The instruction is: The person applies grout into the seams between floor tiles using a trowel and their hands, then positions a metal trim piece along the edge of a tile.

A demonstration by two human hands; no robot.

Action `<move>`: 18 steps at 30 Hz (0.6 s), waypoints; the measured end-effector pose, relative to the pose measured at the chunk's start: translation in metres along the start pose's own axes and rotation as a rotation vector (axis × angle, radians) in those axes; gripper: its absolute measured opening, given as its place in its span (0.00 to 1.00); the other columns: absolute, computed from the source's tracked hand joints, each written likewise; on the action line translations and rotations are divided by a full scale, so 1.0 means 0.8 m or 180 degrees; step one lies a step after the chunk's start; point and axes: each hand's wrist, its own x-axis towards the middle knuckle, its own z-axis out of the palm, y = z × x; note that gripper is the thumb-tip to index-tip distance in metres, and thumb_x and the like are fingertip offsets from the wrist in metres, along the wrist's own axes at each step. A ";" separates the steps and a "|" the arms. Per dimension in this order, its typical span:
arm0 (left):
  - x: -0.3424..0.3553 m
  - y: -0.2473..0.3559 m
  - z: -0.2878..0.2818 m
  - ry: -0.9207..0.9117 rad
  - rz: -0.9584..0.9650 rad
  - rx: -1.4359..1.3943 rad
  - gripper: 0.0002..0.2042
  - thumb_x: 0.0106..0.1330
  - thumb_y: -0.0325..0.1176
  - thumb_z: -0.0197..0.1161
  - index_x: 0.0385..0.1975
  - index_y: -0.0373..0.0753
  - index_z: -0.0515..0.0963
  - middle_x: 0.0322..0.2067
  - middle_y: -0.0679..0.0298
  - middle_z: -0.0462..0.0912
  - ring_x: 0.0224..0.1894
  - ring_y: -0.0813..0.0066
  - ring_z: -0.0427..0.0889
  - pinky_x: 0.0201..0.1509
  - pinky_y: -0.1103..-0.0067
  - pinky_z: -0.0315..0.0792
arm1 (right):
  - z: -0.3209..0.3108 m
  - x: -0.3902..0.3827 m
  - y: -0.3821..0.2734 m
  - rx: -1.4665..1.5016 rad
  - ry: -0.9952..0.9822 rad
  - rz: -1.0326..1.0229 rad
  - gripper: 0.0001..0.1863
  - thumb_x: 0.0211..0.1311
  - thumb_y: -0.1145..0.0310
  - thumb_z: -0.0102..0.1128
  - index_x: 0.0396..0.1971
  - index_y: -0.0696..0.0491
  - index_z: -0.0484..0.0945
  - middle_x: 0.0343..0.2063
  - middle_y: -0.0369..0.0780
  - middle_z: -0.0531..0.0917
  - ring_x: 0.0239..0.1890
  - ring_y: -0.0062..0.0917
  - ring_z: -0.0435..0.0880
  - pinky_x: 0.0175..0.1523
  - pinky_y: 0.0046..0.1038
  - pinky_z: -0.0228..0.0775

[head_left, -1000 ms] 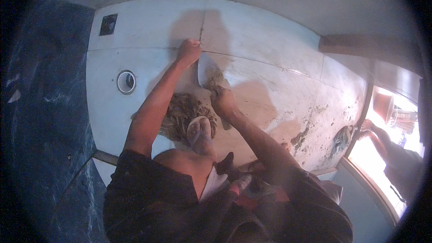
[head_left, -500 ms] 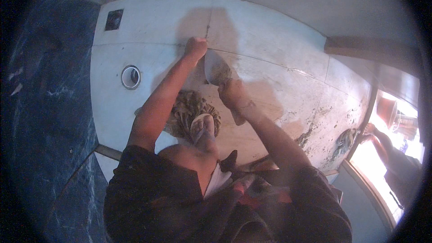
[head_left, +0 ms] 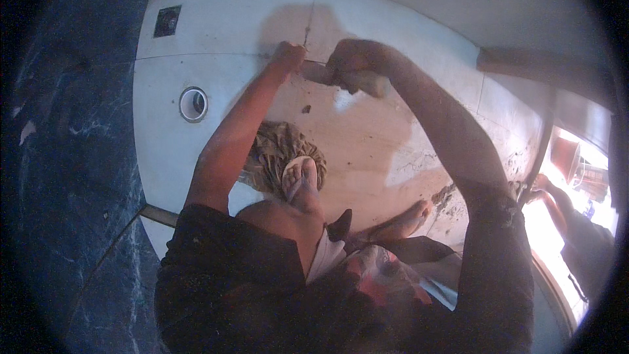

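My right hand [head_left: 359,58] is wrapped round the handle of a trowel [head_left: 317,73], whose blade points left toward my other hand. Its thick handle end shows below the fingers. At the meeting of joint lines between pale floor tiles [head_left: 242,38], my left hand [head_left: 288,58] is closed against the floor; whatever it holds, if anything, is hidden. Just below the trowel lies a small dark crumb [head_left: 306,109]. A crumpled brown cloth [head_left: 275,141] is under my foot.
A round white pipe opening [head_left: 193,104] and a square dark drain [head_left: 167,21] sit in the floor to the left. Dark marbled panelling [head_left: 78,157] borders that side. Muddy smears mark the right-hand tiles. At the bright doorway, another person's arm [head_left: 557,206] reaches in.
My right hand has moved up and turned, swinging the trowel from upright to sideways, blade beside the left hand. The left hand stays closed near the joint. My other foot has come into view.
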 end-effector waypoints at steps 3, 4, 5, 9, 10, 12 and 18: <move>0.006 -0.008 -0.002 -0.0009 0.0223 0.0556 0.11 0.56 0.37 0.53 0.28 0.37 0.79 0.27 0.50 0.80 0.32 0.57 0.82 0.35 0.64 0.74 | -0.024 0.018 0.004 -0.0851 -0.0054 -0.0429 0.08 0.40 0.64 0.67 0.21 0.51 0.83 0.19 0.40 0.83 0.23 0.31 0.83 0.33 0.35 0.74; 0.006 -0.014 -0.002 -0.0007 0.0364 0.0764 0.12 0.56 0.38 0.53 0.30 0.37 0.79 0.29 0.48 0.81 0.34 0.54 0.83 0.37 0.63 0.75 | -0.021 0.018 0.001 -0.0921 -0.0052 -0.0395 0.08 0.42 0.64 0.66 0.23 0.51 0.83 0.19 0.39 0.83 0.22 0.29 0.82 0.32 0.34 0.74; 0.006 -0.017 -0.001 0.0007 0.0369 0.0757 0.13 0.56 0.38 0.53 0.30 0.37 0.80 0.30 0.48 0.81 0.34 0.53 0.83 0.38 0.63 0.75 | -0.015 0.017 -0.004 -0.0992 -0.0059 -0.0362 0.08 0.44 0.64 0.65 0.24 0.51 0.83 0.20 0.39 0.83 0.22 0.27 0.82 0.32 0.33 0.74; 0.013 -0.015 -0.011 -0.0169 0.1162 0.2839 0.13 0.58 0.38 0.52 0.32 0.36 0.80 0.32 0.47 0.81 0.37 0.51 0.82 0.41 0.61 0.75 | 0.046 0.004 -0.017 -0.0460 0.0534 -0.0168 0.10 0.41 0.63 0.66 0.23 0.54 0.82 0.21 0.41 0.84 0.24 0.29 0.83 0.32 0.34 0.74; 0.013 -0.008 -0.006 0.0043 0.0731 0.2051 0.13 0.58 0.36 0.52 0.30 0.34 0.79 0.31 0.48 0.81 0.37 0.55 0.82 0.41 0.63 0.74 | 0.066 0.002 -0.021 -0.0690 0.0804 -0.0170 0.11 0.41 0.63 0.66 0.23 0.54 0.82 0.22 0.43 0.83 0.25 0.31 0.84 0.32 0.35 0.74; -0.001 0.004 0.003 0.0300 -0.0033 0.0750 0.12 0.58 0.34 0.53 0.29 0.31 0.79 0.28 0.49 0.81 0.36 0.61 0.81 0.40 0.67 0.72 | 0.101 -0.003 -0.031 -0.1513 0.1321 -0.0394 0.10 0.45 0.64 0.64 0.22 0.55 0.81 0.22 0.45 0.83 0.27 0.36 0.84 0.31 0.35 0.74; -0.030 0.040 -0.004 0.0366 -0.0593 -0.0487 0.12 0.62 0.35 0.50 0.30 0.36 0.79 0.23 0.61 0.78 0.27 0.75 0.73 0.32 0.70 0.68 | 0.196 0.015 -0.034 0.0668 0.2484 0.0255 0.13 0.58 0.65 0.53 0.31 0.61 0.77 0.26 0.54 0.80 0.34 0.49 0.81 0.42 0.47 0.72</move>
